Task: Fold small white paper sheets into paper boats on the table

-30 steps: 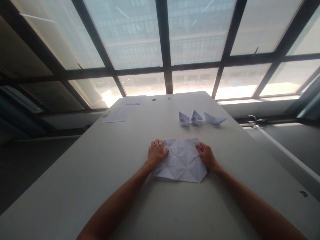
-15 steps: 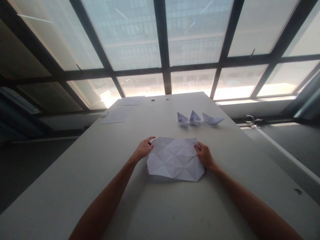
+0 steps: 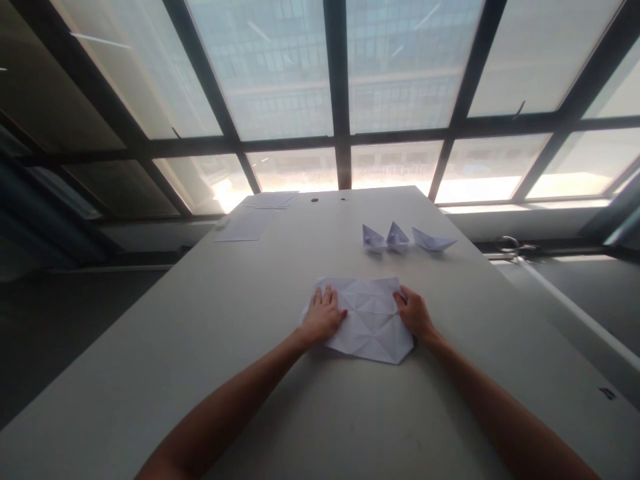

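A creased white sheet of paper [image 3: 370, 320] lies unfolded on the grey table [image 3: 250, 373] in front of me. My left hand [image 3: 324, 316] lies flat on the sheet's left part with its fingers stretched out. My right hand [image 3: 413, 313] rests on the sheet's right edge, fingers curled and pressing the paper down. Beyond the sheet stand three folded paper boats [image 3: 399, 238] in a row.
Flat sheets of paper [image 3: 240, 227] lie at the table's far left, with more [image 3: 273, 199] behind them. Two small round holes [image 3: 315, 199] sit near the far edge. Large windows rise behind the table. A second table with a metal object [image 3: 513, 247] stands to the right.
My left hand, which held the sheet's left corner half a second ago, now lies flat on the paper. The sheet sits flatter on the table. My right hand has stayed in place.
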Motion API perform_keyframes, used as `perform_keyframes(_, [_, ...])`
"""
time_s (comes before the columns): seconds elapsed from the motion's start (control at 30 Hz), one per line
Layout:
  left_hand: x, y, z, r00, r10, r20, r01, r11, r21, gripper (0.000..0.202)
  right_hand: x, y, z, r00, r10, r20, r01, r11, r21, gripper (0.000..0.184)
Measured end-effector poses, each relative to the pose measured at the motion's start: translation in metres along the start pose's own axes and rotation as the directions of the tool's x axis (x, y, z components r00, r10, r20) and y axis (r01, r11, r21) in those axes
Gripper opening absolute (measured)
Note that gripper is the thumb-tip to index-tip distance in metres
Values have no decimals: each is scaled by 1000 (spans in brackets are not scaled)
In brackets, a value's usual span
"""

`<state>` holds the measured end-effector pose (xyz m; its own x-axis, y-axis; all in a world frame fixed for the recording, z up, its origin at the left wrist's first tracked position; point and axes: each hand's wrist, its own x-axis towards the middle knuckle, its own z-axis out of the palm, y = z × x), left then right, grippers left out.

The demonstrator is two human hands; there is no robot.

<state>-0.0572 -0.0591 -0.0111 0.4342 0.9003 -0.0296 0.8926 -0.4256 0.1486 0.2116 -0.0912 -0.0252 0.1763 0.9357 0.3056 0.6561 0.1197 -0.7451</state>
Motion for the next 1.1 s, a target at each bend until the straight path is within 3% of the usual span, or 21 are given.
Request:
perform_keyframes(0.1, [3, -4, 10, 991, -78, -106, 80, 997, 9, 70, 1, -1, 1, 999, 37, -24, -35, 997, 62, 29])
perform_keyframes(0.2, [5, -8, 10, 987, -76, -140, 77, 997, 3, 66, 2, -6, -1, 977, 213, 22, -210, 935, 287, 29])
perform_keyframes(0.33, [7, -12, 6, 987, -94, -133, 93, 996, -16, 65, -10, -18, -7, 828, 474, 299, -560, 673, 483, 42])
perform_keyframes(0.43, [10, -17, 4, 983, -113, -144, 112, 994, -16, 66, -26, -25, -11, 768, 414, 489, -635, 590, 499, 42])
perform_keyframes(0.57, [13, -20, 4, 976, -148, -160, 150, 989, -4, 67, -40, -24, -13, 782, 409, 470, -599, 701, 387, 33])
perform_keyframes(0.67, [10, -20, 1, 983, -118, -139, 121, 993, 9, 64, -37, -16, -13, 856, 363, 368, -475, 832, 286, 24])
perform_keyframes(0.77, [-1, -22, -8, 992, 111, -54, -112, 994, -2, 56, -26, -5, -13, 941, 236, 243, -285, 940, 187, 27])
perform_keyframes(0.83, [-14, -27, -15, 964, 265, 16, -265, 964, -36, 54, -19, 1, -14, 956, 186, 225, -216, 970, 113, 27])
perform_keyframes(0.87, [-20, -30, -19, 958, 284, 32, -283, 958, -43, 55, -16, 3, -15, 956, 167, 240, -190, 979, 79, 26])
perform_keyframes(0.93, [-30, -37, -28, 977, 208, 55, -207, 978, -21, 63, -11, 6, -17, 952, 112, 284, -123, 992, 23, 24])
perform_keyframes(1.0, [-36, -40, -38, 993, 14, 117, -18, 999, 34, 72, -6, 7, -19, 942, 54, 331, -55, 998, -7, 23])
perform_keyframes(1.07, [-35, -39, -48, 966, -190, 174, 174, 979, 105, 73, 1, 9, -20, 922, 18, 387, -18, 1000, -3, 23])
perform_keyframes(1.1, [-33, -35, -54, 962, -231, 148, 211, 968, 135, 70, 5, 11, -20, 908, 6, 419, -11, 1000, 10, 23])
